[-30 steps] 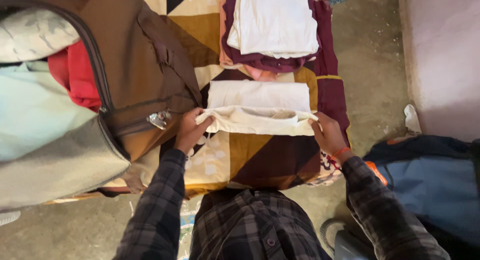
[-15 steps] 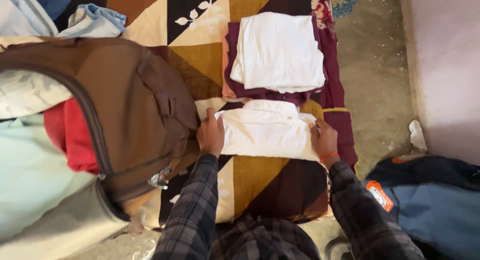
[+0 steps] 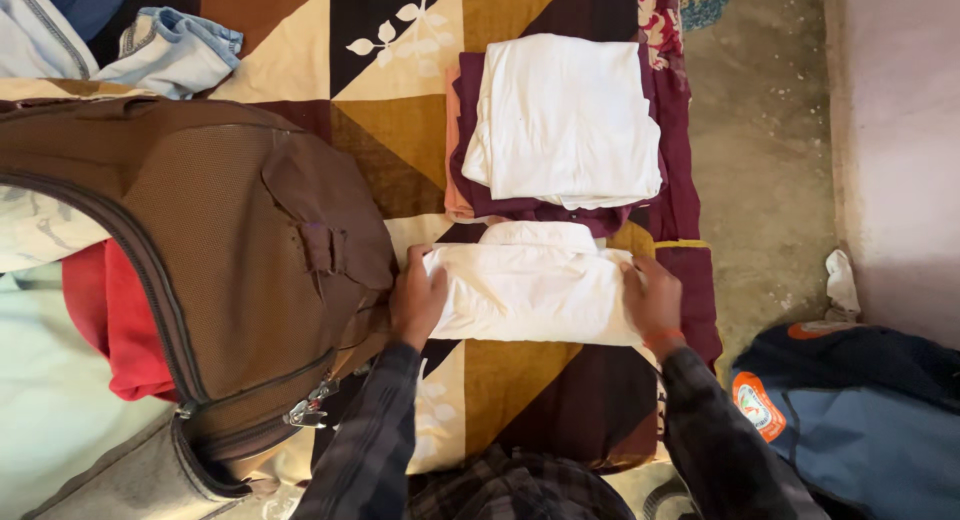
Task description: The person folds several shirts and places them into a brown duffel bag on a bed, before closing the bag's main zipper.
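Observation:
A folded cream-white shirt [image 3: 535, 285] lies flat on the patchwork quilt [image 3: 520, 370] right in front of me. My left hand [image 3: 417, 298] grips its left edge and my right hand [image 3: 655, 298] grips its right edge. Just beyond it sits a stack of folded clothes [image 3: 560, 120]: a white piece on top, then a maroon one and a pink one. Both my sleeves are dark plaid.
An open brown bag [image 3: 230, 270] with red and pale green clothes inside fills the left. Loose light blue garments [image 3: 165, 50] lie at the far left corner. A blue and black bag [image 3: 860, 420] sits on the concrete floor at the right, by a wall.
A second ago I held the shirt's near half lifted by both ends; it has since been folded over and laid flat, and both hands now rest on its side edges.

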